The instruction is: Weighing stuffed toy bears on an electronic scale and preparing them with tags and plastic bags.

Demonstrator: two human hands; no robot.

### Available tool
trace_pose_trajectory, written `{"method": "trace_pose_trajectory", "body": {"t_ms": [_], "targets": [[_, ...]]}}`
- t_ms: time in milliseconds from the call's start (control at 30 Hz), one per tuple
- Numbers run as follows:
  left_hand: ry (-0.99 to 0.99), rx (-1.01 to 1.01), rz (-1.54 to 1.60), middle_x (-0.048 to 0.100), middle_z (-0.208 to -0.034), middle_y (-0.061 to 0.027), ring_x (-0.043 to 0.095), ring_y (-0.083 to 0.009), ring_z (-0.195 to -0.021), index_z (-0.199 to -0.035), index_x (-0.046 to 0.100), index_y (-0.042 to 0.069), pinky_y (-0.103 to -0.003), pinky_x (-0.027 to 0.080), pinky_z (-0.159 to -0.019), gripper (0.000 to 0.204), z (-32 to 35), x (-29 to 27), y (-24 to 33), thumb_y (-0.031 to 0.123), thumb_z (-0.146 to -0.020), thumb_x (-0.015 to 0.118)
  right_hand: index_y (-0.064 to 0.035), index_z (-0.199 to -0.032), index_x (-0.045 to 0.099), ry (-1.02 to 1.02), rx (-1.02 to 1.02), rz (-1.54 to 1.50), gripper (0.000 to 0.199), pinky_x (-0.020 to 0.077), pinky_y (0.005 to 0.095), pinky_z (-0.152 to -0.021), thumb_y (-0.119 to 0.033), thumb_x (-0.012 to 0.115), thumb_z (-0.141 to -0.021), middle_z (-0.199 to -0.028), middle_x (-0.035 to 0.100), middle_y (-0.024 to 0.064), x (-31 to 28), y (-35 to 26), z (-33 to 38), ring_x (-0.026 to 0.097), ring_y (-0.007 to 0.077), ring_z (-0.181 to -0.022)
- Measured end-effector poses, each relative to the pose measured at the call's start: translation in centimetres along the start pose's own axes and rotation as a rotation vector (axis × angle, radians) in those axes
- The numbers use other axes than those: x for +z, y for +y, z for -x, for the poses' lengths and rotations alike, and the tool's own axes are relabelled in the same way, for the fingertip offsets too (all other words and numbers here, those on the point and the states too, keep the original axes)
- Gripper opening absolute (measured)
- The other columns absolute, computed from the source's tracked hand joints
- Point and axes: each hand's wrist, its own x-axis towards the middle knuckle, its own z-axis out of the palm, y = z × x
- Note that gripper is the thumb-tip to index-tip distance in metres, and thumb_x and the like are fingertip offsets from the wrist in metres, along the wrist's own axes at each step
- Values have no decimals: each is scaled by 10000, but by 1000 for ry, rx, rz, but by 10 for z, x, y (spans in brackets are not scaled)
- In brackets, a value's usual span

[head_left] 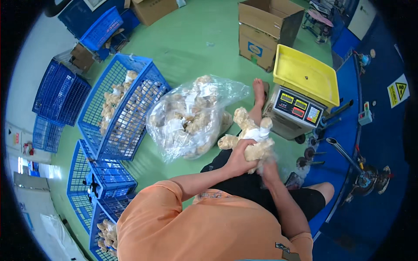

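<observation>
A beige plush toy [247,122] with white cloth round its middle hangs over my lap, its limbs spread. My left hand [240,159] is closed round its lower left part. Beside the toy's lower right end is my right hand [270,173], whose fingers are smeared by motion and partly hidden. A whitish blur lies between that hand and the toy. Just beyond my knees, a clear plastic bag [172,145] full of similar beige and white plush toys rests on the green floor.
At left stand a blue basket [150,87] of plush toys and stacked blue crates [58,89]. A yellow tray [305,74] tops a scale [292,114] at right. Metal tubes [344,152] jut from the blue machine. An open cardboard box [257,45] stands behind.
</observation>
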Motion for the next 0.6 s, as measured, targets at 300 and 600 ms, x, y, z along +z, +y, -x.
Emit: {"method": "trace_pose_trajectory", "body": {"t_ms": [300,600], "targets": [[364,-359,464,586,-1199,-198,588,-279,-1051,-1362,430,12,-369,485,-932,606,-37,-71,24,125,-820,675,-42,-1117,591,-280,-323,-684,181,455,241,-585,-184,535,-1020,-899,624,53,-26,-63,14,568,113,-723],[1048,247,112,566,-1232,-184,574,-258,-1058,-1406,415,10,-314,456,-943,588,-104,-287,54,134,-881,650,-7,-1210,569,118,-315,-192,253,505,268,-748,-103,574,-976,-1030,631,75,-81,-45,24,594,133,-857]]}}
